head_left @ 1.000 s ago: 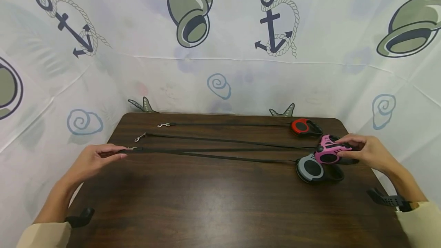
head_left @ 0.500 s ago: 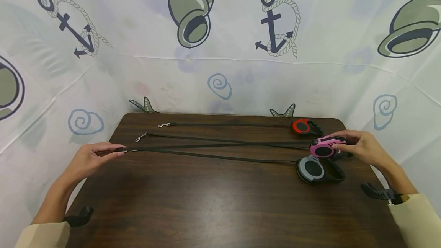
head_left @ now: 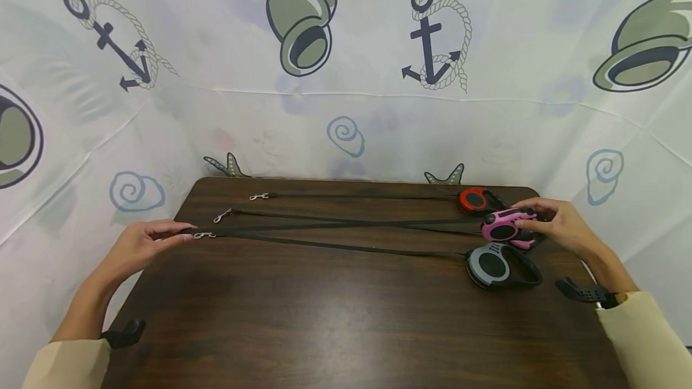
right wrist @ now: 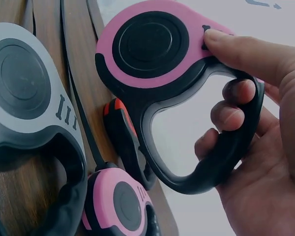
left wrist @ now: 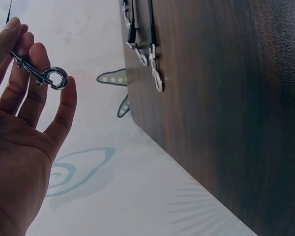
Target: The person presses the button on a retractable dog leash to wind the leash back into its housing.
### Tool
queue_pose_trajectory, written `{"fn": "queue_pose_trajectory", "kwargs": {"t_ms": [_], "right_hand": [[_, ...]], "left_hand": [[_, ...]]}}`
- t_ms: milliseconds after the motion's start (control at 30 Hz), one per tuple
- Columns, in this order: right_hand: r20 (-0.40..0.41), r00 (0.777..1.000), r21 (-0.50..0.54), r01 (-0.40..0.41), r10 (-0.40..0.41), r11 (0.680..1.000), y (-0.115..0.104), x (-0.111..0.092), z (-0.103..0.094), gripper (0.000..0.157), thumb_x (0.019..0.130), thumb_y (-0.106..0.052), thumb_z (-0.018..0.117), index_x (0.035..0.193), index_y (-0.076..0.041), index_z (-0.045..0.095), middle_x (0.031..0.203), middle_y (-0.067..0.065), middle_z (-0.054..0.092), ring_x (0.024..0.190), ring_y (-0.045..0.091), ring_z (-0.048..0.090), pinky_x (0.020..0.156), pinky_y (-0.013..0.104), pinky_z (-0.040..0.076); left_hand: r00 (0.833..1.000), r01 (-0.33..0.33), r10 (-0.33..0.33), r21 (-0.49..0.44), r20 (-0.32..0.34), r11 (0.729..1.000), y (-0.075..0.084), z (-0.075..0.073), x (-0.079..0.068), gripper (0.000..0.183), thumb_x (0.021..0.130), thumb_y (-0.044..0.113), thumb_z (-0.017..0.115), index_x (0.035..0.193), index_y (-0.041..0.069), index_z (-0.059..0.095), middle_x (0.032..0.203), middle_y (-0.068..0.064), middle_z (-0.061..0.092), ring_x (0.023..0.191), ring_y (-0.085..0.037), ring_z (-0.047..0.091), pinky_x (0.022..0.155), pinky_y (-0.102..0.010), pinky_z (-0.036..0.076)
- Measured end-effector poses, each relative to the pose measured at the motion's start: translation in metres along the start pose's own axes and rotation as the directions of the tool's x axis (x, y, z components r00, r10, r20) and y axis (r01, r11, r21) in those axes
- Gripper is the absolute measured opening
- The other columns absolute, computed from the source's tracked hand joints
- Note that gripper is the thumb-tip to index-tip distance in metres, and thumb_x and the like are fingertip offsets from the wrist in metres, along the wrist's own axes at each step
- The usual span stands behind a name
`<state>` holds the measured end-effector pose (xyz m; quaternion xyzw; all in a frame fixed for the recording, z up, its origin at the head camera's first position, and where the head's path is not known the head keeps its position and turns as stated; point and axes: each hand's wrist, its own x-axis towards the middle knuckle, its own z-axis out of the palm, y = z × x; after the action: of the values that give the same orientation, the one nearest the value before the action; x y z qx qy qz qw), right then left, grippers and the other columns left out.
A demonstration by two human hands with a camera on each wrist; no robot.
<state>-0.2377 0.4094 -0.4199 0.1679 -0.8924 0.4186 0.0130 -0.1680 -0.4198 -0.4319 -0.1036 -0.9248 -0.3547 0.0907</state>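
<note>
My right hand [head_left: 570, 234] grips the black handle of a pink retractable dog leash [head_left: 500, 226], fingers through the loop and thumb on the pink casing. That leash is raised over a second pink retractable leash [right wrist: 119, 204]. At the left, my left hand [head_left: 135, 251] pinches a metal snap clip [left wrist: 39, 72] between thumb and fingers. A black strap stretches from there across to the held leash. A grey retractable leash [head_left: 489, 266] lies in front of my right hand, and a red one [head_left: 473, 199] lies behind it.
Thin straps run leftward over the brown table [head_left: 324, 317], ending in silver clips [head_left: 221, 216] near its left side. The grey leash's strap [head_left: 335, 247] lies closest to me. A patterned cloth [head_left: 367, 65] hangs behind the table and along both sides.
My right hand has moved left and farther back with the pink leash, uncovering the grey leash and part of the second pink one. My left hand has shifted slightly back, still pinching.
</note>
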Motion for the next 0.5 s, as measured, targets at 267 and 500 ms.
{"fn": "queue_pose_trajectory", "kwargs": {"t_ms": [267, 500], "right_hand": [[-0.002, 1.000, 0.085, 0.005, -0.005, 0.996, 0.011, 0.004, -0.001, 0.028, 0.100, -0.004, 0.072, 0.127, 0.003, 0.070, 0.100, -0.008, 0.075, 0.080, 0.011, 0.067, 0.066, 0.026, 0.057], [-0.031, 0.998, 0.395, 0.058, -0.050, 0.917, 0.016, 0.005, 0.002, 0.024, 0.109, 0.000, 0.052, 0.122, 0.011, 0.069, 0.086, 0.002, 0.066, 0.073, 0.020, 0.051, 0.062, 0.032, 0.045]], "left_hand": [[0.999, 0.050, -0.049, -0.042, 0.010, 0.998, 0.002, 0.001, 0.013, 0.026, 0.094, 0.020, 0.083, 0.119, 0.012, 0.081, 0.101, -0.001, 0.081, 0.084, -0.005, 0.071, 0.069, -0.020, 0.054], [1.000, 0.020, -0.021, -0.053, -0.014, 0.998, 0.000, 0.005, 0.026, 0.028, 0.093, 0.019, 0.084, 0.120, 0.009, 0.081, 0.106, 0.003, 0.080, 0.085, -0.004, 0.070, 0.068, -0.020, 0.052]]}}
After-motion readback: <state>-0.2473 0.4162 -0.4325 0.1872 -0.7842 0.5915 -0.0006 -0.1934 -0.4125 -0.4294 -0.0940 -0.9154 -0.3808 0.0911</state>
